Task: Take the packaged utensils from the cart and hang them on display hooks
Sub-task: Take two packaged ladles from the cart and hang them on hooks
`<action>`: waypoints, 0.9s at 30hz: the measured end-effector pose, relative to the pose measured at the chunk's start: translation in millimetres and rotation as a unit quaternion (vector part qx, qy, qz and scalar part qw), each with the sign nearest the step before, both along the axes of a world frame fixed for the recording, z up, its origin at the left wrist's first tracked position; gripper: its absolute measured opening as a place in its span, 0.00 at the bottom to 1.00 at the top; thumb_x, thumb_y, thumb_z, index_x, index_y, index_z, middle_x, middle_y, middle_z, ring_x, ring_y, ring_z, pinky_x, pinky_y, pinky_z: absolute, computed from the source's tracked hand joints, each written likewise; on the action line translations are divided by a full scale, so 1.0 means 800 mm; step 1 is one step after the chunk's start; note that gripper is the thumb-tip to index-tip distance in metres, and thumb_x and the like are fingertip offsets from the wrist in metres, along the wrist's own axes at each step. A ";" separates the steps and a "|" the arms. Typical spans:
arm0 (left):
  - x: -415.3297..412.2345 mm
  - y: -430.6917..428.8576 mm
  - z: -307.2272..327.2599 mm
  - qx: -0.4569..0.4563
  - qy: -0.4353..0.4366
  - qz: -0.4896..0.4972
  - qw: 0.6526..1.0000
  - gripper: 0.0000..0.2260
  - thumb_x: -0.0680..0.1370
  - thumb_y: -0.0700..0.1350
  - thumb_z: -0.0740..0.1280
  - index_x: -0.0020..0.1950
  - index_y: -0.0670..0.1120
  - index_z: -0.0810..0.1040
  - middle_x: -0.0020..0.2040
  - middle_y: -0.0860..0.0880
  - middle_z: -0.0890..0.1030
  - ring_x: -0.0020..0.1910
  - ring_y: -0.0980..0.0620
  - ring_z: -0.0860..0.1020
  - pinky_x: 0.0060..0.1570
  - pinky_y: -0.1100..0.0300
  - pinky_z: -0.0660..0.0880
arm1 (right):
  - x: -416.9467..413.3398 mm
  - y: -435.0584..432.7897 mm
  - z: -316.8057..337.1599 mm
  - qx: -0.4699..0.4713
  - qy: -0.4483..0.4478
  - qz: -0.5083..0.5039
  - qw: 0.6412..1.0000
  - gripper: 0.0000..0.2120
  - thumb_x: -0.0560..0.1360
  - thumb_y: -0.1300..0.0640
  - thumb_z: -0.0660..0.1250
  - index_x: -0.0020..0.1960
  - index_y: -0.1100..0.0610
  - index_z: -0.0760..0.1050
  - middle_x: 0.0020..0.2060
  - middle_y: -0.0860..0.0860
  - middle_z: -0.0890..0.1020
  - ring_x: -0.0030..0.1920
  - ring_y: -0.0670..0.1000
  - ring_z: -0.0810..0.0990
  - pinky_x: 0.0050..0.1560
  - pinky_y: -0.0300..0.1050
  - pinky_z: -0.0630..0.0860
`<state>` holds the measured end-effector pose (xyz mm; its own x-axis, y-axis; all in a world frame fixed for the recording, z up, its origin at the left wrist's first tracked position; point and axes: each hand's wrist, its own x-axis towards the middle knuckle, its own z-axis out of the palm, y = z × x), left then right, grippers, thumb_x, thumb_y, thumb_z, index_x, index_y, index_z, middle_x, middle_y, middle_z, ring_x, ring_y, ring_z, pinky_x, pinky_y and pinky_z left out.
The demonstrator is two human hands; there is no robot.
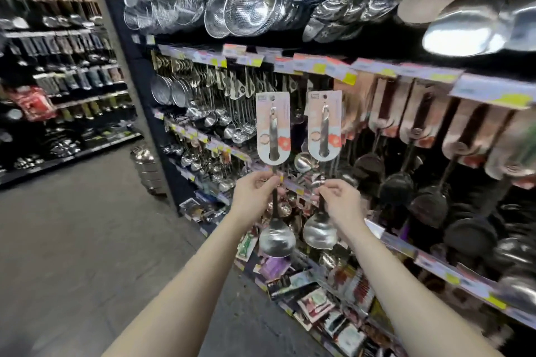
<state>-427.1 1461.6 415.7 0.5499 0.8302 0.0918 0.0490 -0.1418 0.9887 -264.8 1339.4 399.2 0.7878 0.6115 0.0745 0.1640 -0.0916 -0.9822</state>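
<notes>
Both arms reach forward, left hand [255, 191] and right hand [340, 199] fingers each pinching a carded ladle's [273, 130] handle upright.

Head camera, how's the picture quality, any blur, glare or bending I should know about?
Head view: the carded ladles at centre are fairly sharp; the price labels at the right edge smear with blur; bright glare sits on the large steel ladle at upper right; the wide lens bows the shelf rails.
</notes>
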 end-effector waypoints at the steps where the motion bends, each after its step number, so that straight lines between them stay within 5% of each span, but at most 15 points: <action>1: -0.005 0.022 0.000 -0.004 0.005 -0.005 1.000 0.08 0.80 0.48 0.71 0.55 0.47 0.83 0.41 0.46 0.88 0.37 0.50 0.81 0.41 0.56 0.75 | -0.006 0.019 -0.003 0.004 0.004 -0.008 1.000 0.05 0.81 0.66 0.65 0.55 0.67 0.78 0.45 0.60 0.86 0.24 0.37 0.76 0.26 0.30 0.68; 5: -0.023 0.098 0.002 0.032 0.032 -0.045 0.998 0.11 0.79 0.52 0.71 0.56 0.46 0.82 0.42 0.47 0.89 0.36 0.50 0.79 0.39 0.54 0.74 | -0.029 0.090 -0.012 0.005 0.007 -0.053 0.999 0.05 0.81 0.64 0.66 0.55 0.64 0.79 0.45 0.56 0.87 0.23 0.36 0.73 0.30 0.33 0.68; 9: -0.035 0.163 0.006 0.042 0.051 -0.062 0.996 0.10 0.80 0.51 0.72 0.57 0.47 0.82 0.44 0.45 0.88 0.37 0.52 0.80 0.41 0.54 0.78 | -0.062 0.143 -0.004 -0.013 -0.017 -0.068 0.997 0.04 0.79 0.64 0.68 0.49 0.56 0.79 0.40 0.49 0.85 0.39 0.41 0.82 0.39 0.30 0.75; 12: -0.041 0.203 0.007 0.056 0.057 -0.098 0.992 0.12 0.80 0.51 0.72 0.58 0.44 0.83 0.43 0.46 0.88 0.31 0.56 0.76 0.33 0.61 0.73 | -0.076 0.175 -0.009 -0.004 0.016 -0.083 0.996 0.07 0.79 0.63 0.68 0.46 0.52 0.78 0.41 0.52 0.87 0.36 0.45 0.82 0.41 0.44 0.75; 16: -0.041 0.238 0.010 0.049 0.056 -0.139 0.988 0.08 0.82 0.47 0.69 0.59 0.45 0.82 0.41 0.49 0.88 0.29 0.56 0.72 0.31 0.63 0.71 | -0.075 0.206 -0.021 -0.011 0.030 -0.111 0.993 0.04 0.79 0.62 0.69 0.48 0.54 0.80 0.43 0.55 0.88 0.35 0.45 0.79 0.38 0.41 0.70; 20: -0.024 0.267 0.007 0.048 0.052 -0.139 0.988 0.08 0.81 0.49 0.71 0.57 0.47 0.83 0.40 0.53 0.88 0.37 0.55 0.80 0.42 0.56 0.80 | -0.063 0.231 -0.022 -0.012 0.032 -0.146 0.989 0.03 0.80 0.62 0.68 0.52 0.58 0.81 0.43 0.53 0.87 0.29 0.39 0.79 0.32 0.33 0.71; 23: -0.008 0.283 0.006 0.023 0.029 -0.160 0.986 0.06 0.82 0.45 0.70 0.57 0.46 0.82 0.35 0.57 0.86 0.37 0.53 0.80 0.42 0.58 0.80 | -0.045 0.252 -0.019 -0.004 0.022 -0.175 0.984 0.04 0.79 0.63 0.68 0.50 0.57 0.81 0.42 0.51 0.87 0.39 0.43 0.85 0.43 0.40 0.79; 27: 0.015 0.308 0.012 0.003 0.008 -0.199 0.980 0.08 0.83 0.42 0.68 0.60 0.41 0.81 0.39 0.47 0.88 0.36 0.57 0.85 0.39 0.60 0.82 | -0.016 0.277 -0.019 0.070 0.074 -0.178 0.979 0.04 0.80 0.66 0.66 0.52 0.62 0.80 0.44 0.59 0.87 0.42 0.53 0.86 0.49 0.50 0.83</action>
<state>-414.8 1708.1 425.1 0.8319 0.5485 0.0842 0.0047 -0.1586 0.9873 -277.2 1561.0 383.9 0.9577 0.2877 0.0071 0.0016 0.0193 -0.9998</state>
